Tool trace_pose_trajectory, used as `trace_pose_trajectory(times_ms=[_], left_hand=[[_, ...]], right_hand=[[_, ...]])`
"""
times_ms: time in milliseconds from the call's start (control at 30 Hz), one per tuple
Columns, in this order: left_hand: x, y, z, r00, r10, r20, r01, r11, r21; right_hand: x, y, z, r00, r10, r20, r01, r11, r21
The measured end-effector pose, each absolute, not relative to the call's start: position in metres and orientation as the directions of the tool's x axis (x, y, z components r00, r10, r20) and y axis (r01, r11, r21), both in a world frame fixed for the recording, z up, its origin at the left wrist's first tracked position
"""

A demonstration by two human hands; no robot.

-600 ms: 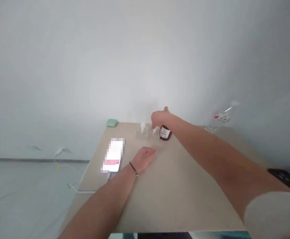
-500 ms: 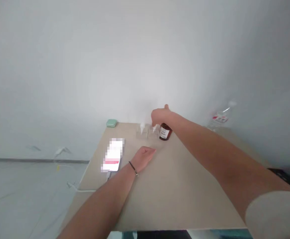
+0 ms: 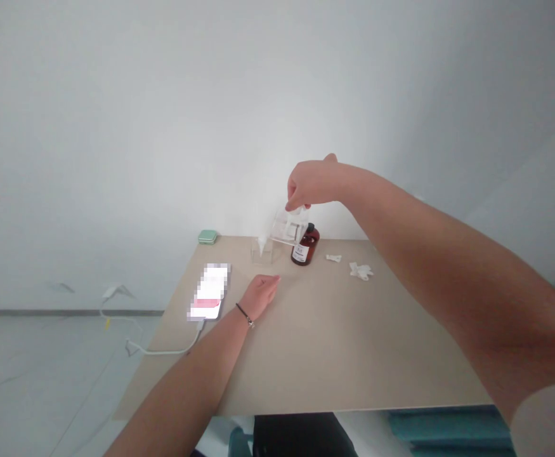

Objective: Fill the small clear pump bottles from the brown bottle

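My right hand point(image 3: 311, 183) is raised above the far side of the beige table point(image 3: 315, 343), fingers pinched on the top of a clear plastic beaker point(image 3: 289, 226) that hangs tilted in the air. Just behind it stands a brown glass bottle point(image 3: 304, 244) with a white label. A second clear beaker point(image 3: 262, 250) stands on the table to the left. My left hand point(image 3: 259, 294) lies flat on the table, fingers stretched forward, holding nothing, a dark band on its wrist.
A phone point(image 3: 208, 291) with a lit screen lies left of my left hand, its white cable point(image 3: 160, 350) running off the table's left edge. A green case point(image 3: 207, 237) sits at the far left corner. Crumpled white gloves point(image 3: 361, 271) and a small white scrap point(image 3: 333, 258) lie right of the bottle.
My right hand has lifted the clear beaker off the table into the air. The view has tilted, showing more of the table. My left hand stays flat.
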State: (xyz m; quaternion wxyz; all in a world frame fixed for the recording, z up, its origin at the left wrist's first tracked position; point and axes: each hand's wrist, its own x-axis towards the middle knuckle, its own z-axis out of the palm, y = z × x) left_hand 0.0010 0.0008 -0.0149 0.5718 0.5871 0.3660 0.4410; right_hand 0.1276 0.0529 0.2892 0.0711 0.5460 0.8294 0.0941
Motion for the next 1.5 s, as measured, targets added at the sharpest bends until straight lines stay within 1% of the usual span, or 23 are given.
trace_pose_trajectory(times_ms=[100,167,233,300,333,400,500,567,633,700,733,767,800,900,1000,1100,1233,1367,1500], left_hand=[[-0.001,-0.004,-0.014,0.274,0.95,0.147,-0.071,-0.132,0.989],[-0.004,-0.008,-0.012,0.196,0.959,0.206,-0.07,-0.196,0.978],[-0.008,-0.011,-0.009,0.119,0.952,0.28,-0.076,-0.273,0.959],[-0.01,-0.012,-0.008,0.066,0.936,0.347,-0.084,-0.341,0.936],[-0.011,-0.012,-0.008,0.052,0.927,0.371,-0.089,-0.366,0.926],[-0.01,-0.012,-0.008,0.078,0.909,0.41,-0.085,-0.404,0.911],[-0.007,-0.014,-0.009,0.2,0.874,0.443,-0.007,-0.451,0.893],[-0.005,-0.016,-0.007,0.259,0.859,0.441,0.07,-0.472,0.879],[-0.004,-0.018,-0.004,0.271,0.864,0.425,0.117,-0.468,0.876],[-0.004,-0.019,-0.002,0.255,0.878,0.406,0.142,-0.449,0.882],[-0.005,-0.019,-0.001,0.237,0.887,0.396,0.155,-0.436,0.886],[-0.005,-0.018,-0.001,0.218,0.896,0.386,0.169,-0.424,0.889],[-0.005,-0.017,-0.001,0.2,0.904,0.378,0.185,-0.413,0.892],[-0.005,-0.014,-0.003,0.146,0.923,0.357,0.218,-0.382,0.898],[-0.003,-0.013,-0.003,0.124,0.934,0.336,0.223,-0.356,0.908],[-0.001,-0.013,-0.002,0.157,0.923,0.353,0.238,-0.382,0.893],[0.002,-0.013,-0.003,0.197,0.911,0.361,0.268,-0.404,0.874],[0.004,-0.011,-0.003,0.222,0.909,0.354,0.322,-0.411,0.853],[0.003,-0.011,0.001,0.241,0.898,0.368,0.347,-0.433,0.832]], right_hand=[[0.133,0.023,0.279,-0.387,0.922,-0.022,0.905,0.385,0.183],[0.138,0.006,0.263,-0.386,0.922,-0.026,0.915,0.386,0.121],[0.144,-0.004,0.242,-0.415,0.909,-0.035,0.91,0.415,0.0],[0.148,-0.01,0.217,-0.425,0.905,-0.037,0.897,0.415,-0.152],[0.15,-0.011,0.204,-0.418,0.908,-0.031,0.895,0.405,-0.186],[0.152,-0.013,0.182,-0.401,0.916,-0.022,0.891,0.385,-0.239],[0.15,-0.015,0.156,-0.382,0.924,0.005,0.871,0.362,-0.333],[0.15,-0.016,0.142,-0.376,0.926,0.035,0.844,0.357,-0.401],[0.152,-0.014,0.126,-0.374,0.926,0.061,0.813,0.358,-0.459],[0.157,-0.011,0.105,-0.342,0.931,0.13,0.727,0.35,-0.59],[0.16,-0.009,0.092,-0.285,0.937,0.203,0.6,0.339,-0.725],[0.163,-0.006,0.079,-0.19,0.944,0.27,0.441,0.328,-0.836],[0.166,-0.005,0.065,-0.097,0.939,0.329,0.299,0.342,-0.891],[0.171,-0.002,0.029,-0.064,0.922,0.381,0.21,0.386,-0.898],[0.169,-0.004,0.009,-0.13,0.897,0.423,0.099,0.436,-0.895],[0.161,-0.006,0.003,-0.19,0.879,0.436,0.01,0.446,-0.895],[0.153,-0.005,0.002,-0.131,0.921,0.367,0.057,0.377,-0.925],[0.152,-0.002,-0.001,-0.098,0.955,0.279,0.046,0.284,-0.958],[0.153,0.0,-0.003,-0.106,0.957,0.269,0.053,0.275,-0.96]])
